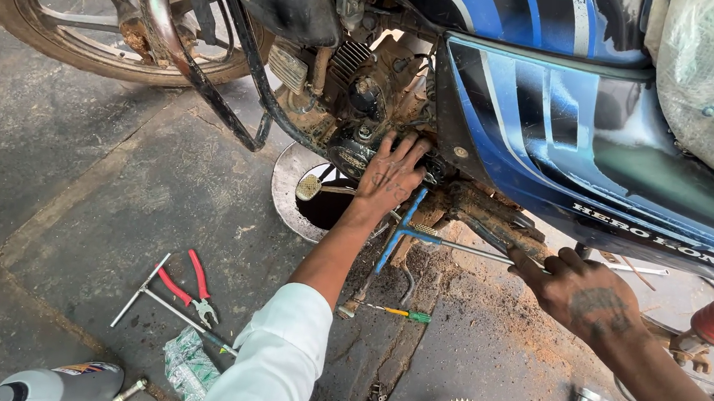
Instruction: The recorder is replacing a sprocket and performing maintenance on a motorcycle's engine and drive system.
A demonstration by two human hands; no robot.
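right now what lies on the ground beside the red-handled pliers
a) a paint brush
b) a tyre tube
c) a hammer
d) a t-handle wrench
d: a metal t-handle wrench lies across the concrete right against the red-handled pliers, left of the white sleeve; no hammer, brush or tube is near them.

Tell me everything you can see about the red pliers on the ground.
The pliers have red grips and grey metal jaws. They lie flat on the grey floor, handles spread apart, jaws pointing toward the lower right. They rest across a metal T-wrench, touching it. Neither hand touches them; a crumpled wrapper lies just below.
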